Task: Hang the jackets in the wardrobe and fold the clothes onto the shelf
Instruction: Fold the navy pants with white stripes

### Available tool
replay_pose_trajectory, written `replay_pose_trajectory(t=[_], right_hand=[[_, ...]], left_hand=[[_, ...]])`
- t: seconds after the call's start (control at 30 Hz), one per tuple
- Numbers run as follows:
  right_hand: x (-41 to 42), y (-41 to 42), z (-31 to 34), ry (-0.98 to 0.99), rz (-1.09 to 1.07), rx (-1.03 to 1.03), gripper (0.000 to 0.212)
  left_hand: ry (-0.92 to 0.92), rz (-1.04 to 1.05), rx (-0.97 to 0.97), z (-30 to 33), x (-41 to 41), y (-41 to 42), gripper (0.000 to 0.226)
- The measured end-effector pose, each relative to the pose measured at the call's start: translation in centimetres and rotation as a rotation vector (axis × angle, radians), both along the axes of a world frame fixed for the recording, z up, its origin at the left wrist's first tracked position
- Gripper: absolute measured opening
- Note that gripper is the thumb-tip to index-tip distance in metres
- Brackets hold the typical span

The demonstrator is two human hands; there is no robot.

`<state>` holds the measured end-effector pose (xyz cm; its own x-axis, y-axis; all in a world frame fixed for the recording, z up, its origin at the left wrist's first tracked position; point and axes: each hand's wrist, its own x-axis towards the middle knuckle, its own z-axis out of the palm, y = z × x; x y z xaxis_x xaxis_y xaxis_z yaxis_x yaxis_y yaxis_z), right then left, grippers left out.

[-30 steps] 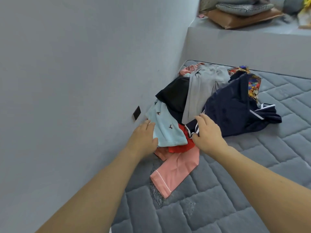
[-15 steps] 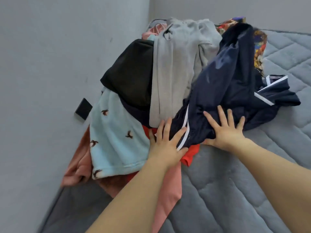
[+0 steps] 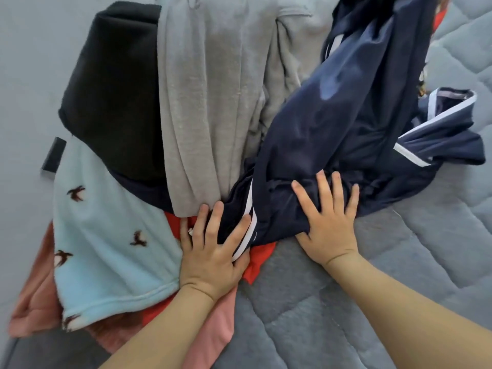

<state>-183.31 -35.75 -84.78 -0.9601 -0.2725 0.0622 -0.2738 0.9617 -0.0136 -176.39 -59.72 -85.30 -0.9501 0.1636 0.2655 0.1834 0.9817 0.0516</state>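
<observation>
A heap of clothes lies on a grey quilted mattress (image 3: 346, 315) against the wall. A navy jacket with white stripes (image 3: 332, 115) lies on its right side. Beside it are a grey sweatshirt (image 3: 213, 89), a black garment (image 3: 114, 83), a light blue fleece with bird prints (image 3: 106, 235), a red piece (image 3: 258, 259) and pink fabric (image 3: 213, 339). My left hand (image 3: 213, 251) rests with spread fingers on the navy jacket's striped edge. My right hand (image 3: 328, 225) presses flat on the bunched navy fabric, and its thumb is hidden at the fold.
A grey wall (image 3: 26, 75) runs along the left, with a small black rectangle (image 3: 54, 158) fixed to it by the heap. A colourful patterned cloth (image 3: 439, 22) peeks out at the top right. Bare mattress stretches to the right and towards me.
The view has come much closer to the heap. Both hands left the fleece and the hem for the navy jacket's lower part, where they now press more firmly.
</observation>
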Motion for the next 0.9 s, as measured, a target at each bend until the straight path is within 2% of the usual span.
replay_pose_trajectory(t=[0.3,0.47,0.53,0.6,0.7,0.77,0.83,0.9], right_hand=[[0.1,0.0,0.5,0.009,0.015,-0.102,0.080],[1.7,0.6,0.5,0.150,0.052,-0.328,0.055],[4.5,1.1,1.1,0.181,0.043,-0.376,0.044],[8.7,1.9,2.0,0.133,0.011,-0.400,0.031],[16.3,3.8,4.6,-0.097,-0.069,-0.441,0.022],[20.7,5.6,7.1,-0.271,-0.094,-0.313,0.012],[25.0,8.5,8.7,-0.400,-0.094,-0.168,0.014],[29.4,11.6,10.4,-0.402,-0.138,-0.163,0.031]], left_hand=[[0.075,-0.016,0.030,0.1,-0.3,-0.1,0.053],[0.087,-0.018,0.081,0.4,0.1,-0.3,0.035],[0.039,-0.060,0.052,1.3,0.0,-0.4,0.034],[-0.057,-0.103,0.028,2.5,1.4,0.4,0.036],[-0.254,-0.129,0.240,4.3,9.3,3.5,0.036],[-0.428,-0.122,0.454,5.9,16.8,6.0,0.026],[-0.634,0.045,0.738,9.1,22.9,8.6,0.015],[-0.780,0.309,1.047,12.2,25.5,11.0,0.014]])
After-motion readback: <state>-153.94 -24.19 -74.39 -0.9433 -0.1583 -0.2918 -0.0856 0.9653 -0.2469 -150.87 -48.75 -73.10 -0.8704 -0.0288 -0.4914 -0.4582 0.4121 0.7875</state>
